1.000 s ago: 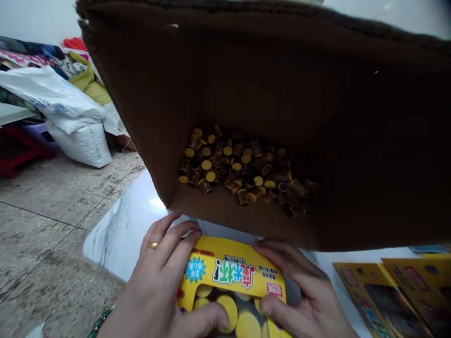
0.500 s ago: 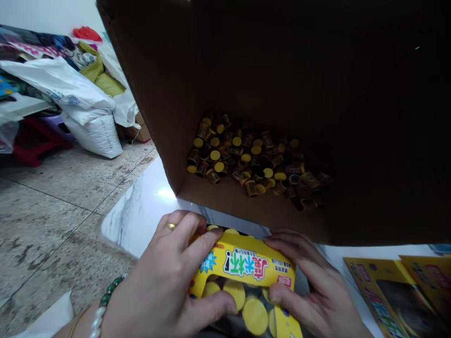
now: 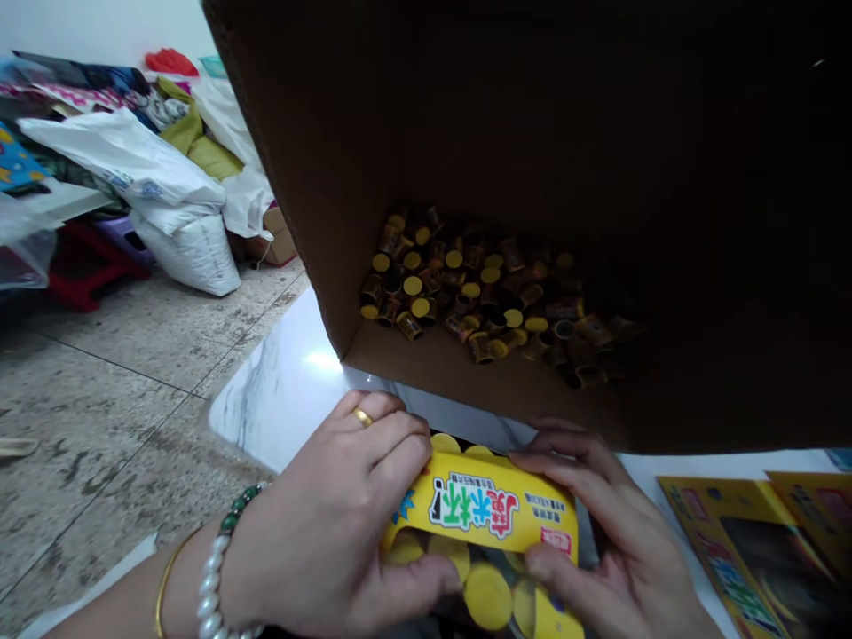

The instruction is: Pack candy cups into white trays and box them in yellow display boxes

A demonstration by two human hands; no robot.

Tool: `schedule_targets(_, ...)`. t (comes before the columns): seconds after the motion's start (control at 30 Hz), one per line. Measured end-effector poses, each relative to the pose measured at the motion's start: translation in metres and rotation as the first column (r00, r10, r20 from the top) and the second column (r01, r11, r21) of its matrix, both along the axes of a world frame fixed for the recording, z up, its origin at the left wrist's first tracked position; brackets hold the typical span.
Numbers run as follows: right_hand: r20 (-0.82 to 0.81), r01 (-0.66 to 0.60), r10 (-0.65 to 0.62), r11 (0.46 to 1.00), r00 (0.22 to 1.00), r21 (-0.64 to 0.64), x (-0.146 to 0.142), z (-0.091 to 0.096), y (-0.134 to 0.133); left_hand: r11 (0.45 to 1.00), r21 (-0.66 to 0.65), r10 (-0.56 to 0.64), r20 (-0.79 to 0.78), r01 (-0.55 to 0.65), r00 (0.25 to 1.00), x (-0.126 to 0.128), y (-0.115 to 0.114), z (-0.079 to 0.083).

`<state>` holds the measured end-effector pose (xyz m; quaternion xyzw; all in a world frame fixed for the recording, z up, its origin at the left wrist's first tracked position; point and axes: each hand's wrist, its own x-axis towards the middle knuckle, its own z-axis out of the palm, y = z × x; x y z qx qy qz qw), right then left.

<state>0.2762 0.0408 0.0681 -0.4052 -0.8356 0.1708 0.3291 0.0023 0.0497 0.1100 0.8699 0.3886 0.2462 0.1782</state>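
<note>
A yellow printed pack with a clear window showing yellow-lidded little cups is held between both hands, low in the view over a white marble-look table. My left hand, with a gold ring and bead bracelets, wraps its left end, thumb on the window. My right hand grips the right end, fingers over the top edge. Just behind stands a big brown cardboard box, open toward me, with a heap of several small gold and yellow cups inside.
Flat yellow packs lie on the table at the right. On the speckled tile floor to the left are white sacks, piled cloth and a red stool.
The view has shifted, so box and floor sit further right. Both hands have tightened round the pack and tilted its top flap; yellow cup lids now show above its top edge.
</note>
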Motion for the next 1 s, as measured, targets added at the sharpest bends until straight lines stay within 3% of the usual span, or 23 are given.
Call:
schedule_targets(0.23, -0.042, 0.029, -0.029, 1.0, 0.999, -0.003, -0.002, -0.007, 0.003, 0.986, -0.14, -0.089, 0.047, 0.095, 0.995, -0.004, 0.017, 0.002)
schedule_targets(0.43, -0.058, 0.068, -0.067, 0.998, 0.996, 0.01, -0.004, -0.007, 0.003, 0.979, -0.141, -0.136, 0.063, 0.144, 0.989, -0.008, 0.031, 0.002)
schedule_targets(0.6, -0.077, 0.134, -0.142, 0.986, 0.987, -0.102, -0.005, -0.008, 0.002, 0.977, -0.158, -0.139, 0.025, 0.141, 0.99, -0.003, 0.037, 0.0)
schedule_targets(0.87, -0.154, 0.159, -0.184, 0.974, 0.971, -0.158, -0.01, -0.01, -0.001, 0.983, -0.149, -0.11, 0.007, 0.109, 0.994, -0.006, 0.034, -0.003)
schedule_targets(1.0, -0.253, 0.209, -0.288, 0.931, 0.924, -0.298, -0.014, -0.02, -0.005, 0.984, -0.152, -0.098, -0.015, 0.094, 0.995, -0.009, 0.032, -0.007)
